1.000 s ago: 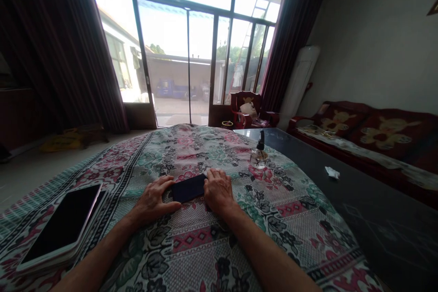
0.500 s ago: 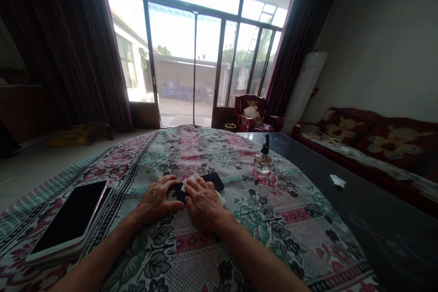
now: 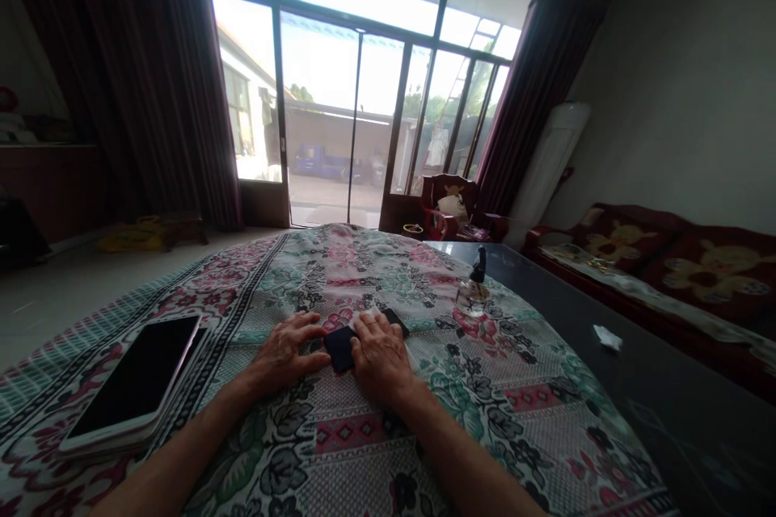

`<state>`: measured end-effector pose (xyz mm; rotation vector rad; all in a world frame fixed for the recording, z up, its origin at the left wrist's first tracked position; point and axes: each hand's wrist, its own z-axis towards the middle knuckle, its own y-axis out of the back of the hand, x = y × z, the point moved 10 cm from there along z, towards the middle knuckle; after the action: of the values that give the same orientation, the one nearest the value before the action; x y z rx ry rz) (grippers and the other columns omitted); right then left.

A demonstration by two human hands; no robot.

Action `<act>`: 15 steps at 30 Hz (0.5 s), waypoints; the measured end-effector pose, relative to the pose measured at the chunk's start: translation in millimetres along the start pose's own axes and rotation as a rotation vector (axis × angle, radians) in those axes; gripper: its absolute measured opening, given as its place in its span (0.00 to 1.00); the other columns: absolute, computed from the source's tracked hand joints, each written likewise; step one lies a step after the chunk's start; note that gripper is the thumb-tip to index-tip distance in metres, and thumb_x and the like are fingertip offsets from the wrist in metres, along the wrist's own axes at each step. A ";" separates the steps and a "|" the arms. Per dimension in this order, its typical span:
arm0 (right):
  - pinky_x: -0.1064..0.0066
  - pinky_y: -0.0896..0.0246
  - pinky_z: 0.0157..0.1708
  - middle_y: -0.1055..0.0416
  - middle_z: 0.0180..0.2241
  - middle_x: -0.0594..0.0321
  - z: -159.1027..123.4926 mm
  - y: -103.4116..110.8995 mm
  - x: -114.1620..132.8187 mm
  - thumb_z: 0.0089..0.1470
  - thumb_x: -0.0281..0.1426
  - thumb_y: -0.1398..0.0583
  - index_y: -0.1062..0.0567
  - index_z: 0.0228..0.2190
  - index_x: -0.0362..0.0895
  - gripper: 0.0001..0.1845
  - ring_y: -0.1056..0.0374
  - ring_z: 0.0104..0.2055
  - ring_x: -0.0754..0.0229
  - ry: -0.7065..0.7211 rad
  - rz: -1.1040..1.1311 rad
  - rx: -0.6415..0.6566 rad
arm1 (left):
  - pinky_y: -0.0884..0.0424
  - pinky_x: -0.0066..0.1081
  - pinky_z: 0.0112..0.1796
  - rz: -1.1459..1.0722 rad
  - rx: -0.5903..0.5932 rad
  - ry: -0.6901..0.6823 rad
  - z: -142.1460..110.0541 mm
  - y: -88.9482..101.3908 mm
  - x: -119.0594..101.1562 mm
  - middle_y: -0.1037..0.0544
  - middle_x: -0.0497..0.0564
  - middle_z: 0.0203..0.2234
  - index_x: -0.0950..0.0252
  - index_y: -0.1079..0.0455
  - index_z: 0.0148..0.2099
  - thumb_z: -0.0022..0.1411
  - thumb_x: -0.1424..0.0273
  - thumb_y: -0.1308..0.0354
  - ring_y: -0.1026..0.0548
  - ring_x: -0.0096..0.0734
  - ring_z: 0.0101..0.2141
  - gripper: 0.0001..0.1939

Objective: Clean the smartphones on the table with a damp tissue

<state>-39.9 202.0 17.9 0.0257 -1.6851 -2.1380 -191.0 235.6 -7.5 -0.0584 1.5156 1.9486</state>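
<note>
A dark smartphone (image 3: 339, 349) lies flat on the patterned tablecloth (image 3: 345, 428), its middle covered by my right hand. My left hand (image 3: 284, 354) holds its left end between thumb and fingers. My right hand (image 3: 383, 357) presses down on the phone with a white tissue (image 3: 413, 360) under the fingers; most of the tissue is hidden. Beyond my right fingertips the phone's far end (image 3: 397, 321) shows. To the left lies a white-framed tablet (image 3: 137, 380) with a black screen, on top of another flat device or pad.
A clear spray bottle (image 3: 473, 297) with a black top stands right of my hands. A crumpled tissue (image 3: 607, 338) sits on the dark tabletop (image 3: 563, 299). Behind the table are a red wooden chair (image 3: 449, 202) and glass doors (image 3: 321, 121); a sofa (image 3: 667, 250) is at right.
My right hand and the tissue have slid right along the phone, uncovering more of its left part. My left hand stays at the left end. The view has shifted slightly.
</note>
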 end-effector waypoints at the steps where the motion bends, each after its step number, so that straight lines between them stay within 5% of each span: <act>1: 0.52 0.56 0.59 0.41 0.62 0.57 -1.1 -0.9 6.8 0.64 0.36 0.53 0.34 0.56 0.45 0.22 0.51 0.64 0.48 0.030 0.009 0.013 | 0.42 0.47 0.60 -0.016 -0.012 -0.002 0.5 0.7 0.2 0.28 0.53 0.56 0.57 0.24 0.47 0.51 0.55 0.36 0.37 0.49 0.60 0.21; 10: 0.58 0.53 0.58 0.38 0.60 0.61 -22.4 0.7 57.1 0.65 0.35 0.53 0.33 0.54 0.48 0.19 0.48 0.63 0.54 0.289 0.095 0.018 | 0.41 0.41 0.60 -0.187 0.022 -0.013 -0.3 1.7 12.4 0.32 0.54 0.59 0.63 0.27 0.50 0.45 0.72 0.47 0.36 0.43 0.60 0.27; 15: 0.62 0.51 0.56 0.31 0.54 0.65 -17.2 11.9 27.1 0.64 0.34 0.51 0.27 0.47 0.49 0.17 0.42 0.58 0.56 0.198 0.076 -0.047 | 0.40 0.40 0.60 -0.166 0.017 -0.017 0.3 4.5 9.1 0.31 0.54 0.58 0.64 0.27 0.50 0.44 0.72 0.49 0.35 0.43 0.59 0.28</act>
<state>-56.4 175.0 30.8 0.1525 -1.4990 -2.0453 -200.4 239.7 -7.4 -0.1546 1.4673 1.8009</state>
